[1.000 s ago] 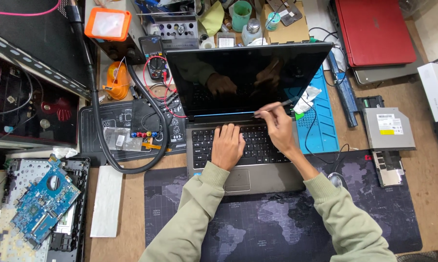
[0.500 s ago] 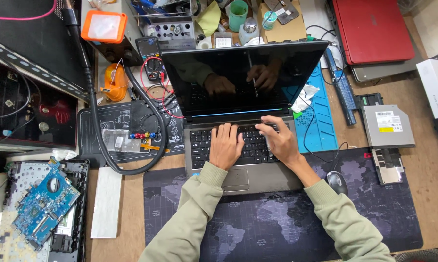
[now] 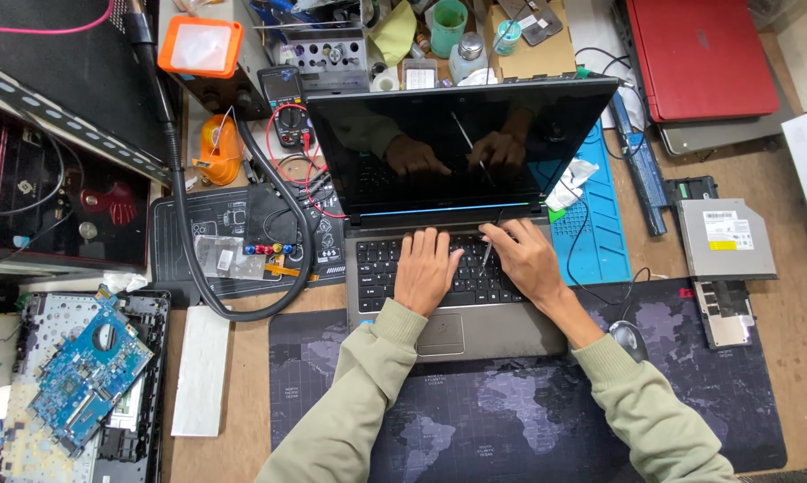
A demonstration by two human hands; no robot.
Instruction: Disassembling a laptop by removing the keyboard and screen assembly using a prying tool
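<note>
Overhead view of a cluttered repair desk [image 3: 242,447] with an open grey laptop [image 3: 475,331] at its middle, resting half on a dark desk mat printed with a world map [image 3: 511,420], its black screen [image 3: 457,143] dark and mirroring both hands. The left hand [image 3: 426,268] lies flat and open on the left-centre keys of the keyboard [image 3: 381,268], fingers spread, gripping nothing. The right hand [image 3: 528,259] sits just beside it over the right-centre keys, fingers curled around a thin metal tool [image 3: 485,255], likely tweezers or a fine pick, whose tip points down at the keys between the two hands. The work in hand appears to be on the keyboard itself, with one hand steadying the keys and the other bringing the tool to a single key. The next move would seem to call for a light, exact placing of the tip under or beside one key without slipping onto its neighbours. Near the desk's left edge lies a blue circuit board [image 3: 81,380]; toward the right edge are a loose optical drive [image 3: 725,237] and a closed red laptop [image 3: 698,54].
</note>
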